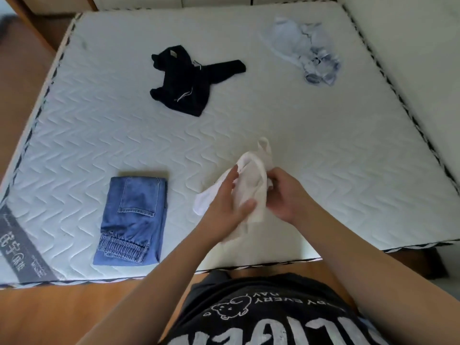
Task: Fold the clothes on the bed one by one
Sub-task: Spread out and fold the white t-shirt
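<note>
We've got the white garment point(251, 185) lifted just above the near edge of the bed point(323, 150), left hand point(227, 202) and right hand point(283, 195) both pinching it. Folded jeans point(132, 220) sit to the left, with a black hoodie point(189, 80) and a pale blue garment point(303, 51) further back.

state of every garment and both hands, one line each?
Folded blue denim jeans: folded flat on the mattress, near edge.
Black hooded sweatshirt: unfolded, crumpled.
Pale blue patterned garment: unfolded, bunched up at the far right.
White cloth garment: held above the white quilted mattress, partly bunched.
Left hand: grips the white garment.
Right hand: grips it too.
</note>
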`<state>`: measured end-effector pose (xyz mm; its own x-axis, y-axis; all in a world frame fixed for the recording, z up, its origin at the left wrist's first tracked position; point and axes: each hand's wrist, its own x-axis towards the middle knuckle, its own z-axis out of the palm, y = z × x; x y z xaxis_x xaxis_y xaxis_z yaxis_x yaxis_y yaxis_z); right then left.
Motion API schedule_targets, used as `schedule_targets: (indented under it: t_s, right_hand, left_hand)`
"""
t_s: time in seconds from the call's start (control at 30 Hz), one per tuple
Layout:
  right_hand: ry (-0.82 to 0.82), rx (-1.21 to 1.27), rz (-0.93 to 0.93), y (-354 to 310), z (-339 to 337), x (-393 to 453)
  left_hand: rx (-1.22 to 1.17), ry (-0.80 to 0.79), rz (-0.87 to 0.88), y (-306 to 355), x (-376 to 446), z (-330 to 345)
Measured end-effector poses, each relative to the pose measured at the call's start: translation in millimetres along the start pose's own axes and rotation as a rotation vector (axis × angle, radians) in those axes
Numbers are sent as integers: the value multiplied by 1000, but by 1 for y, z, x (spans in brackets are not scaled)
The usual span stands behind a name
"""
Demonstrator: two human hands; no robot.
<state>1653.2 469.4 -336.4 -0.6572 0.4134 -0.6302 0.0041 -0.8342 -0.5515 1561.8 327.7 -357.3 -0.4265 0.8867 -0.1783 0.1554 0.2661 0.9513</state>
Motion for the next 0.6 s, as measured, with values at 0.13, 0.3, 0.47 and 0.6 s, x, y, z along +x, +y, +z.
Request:
schedule_targets:
  t_s: [0.13, 0.3, 0.47, 0.6]
  right_hand:
    - [-129, -39, -65, -21, 24, -12]
    - [-46, -206, -205, -47, 37, -23]
    - [119, -564, -132, -65, 24, -33]
    - [151, -752, -258, -63, 29, -37]
  left_hand:
    - [75, 61, 33, 6, -3, -2]
    - [128, 370, -122, 30, 25, -44]
    - [181, 183, 25, 81, 52, -84]
    - [280, 105, 92, 121, 66, -88]
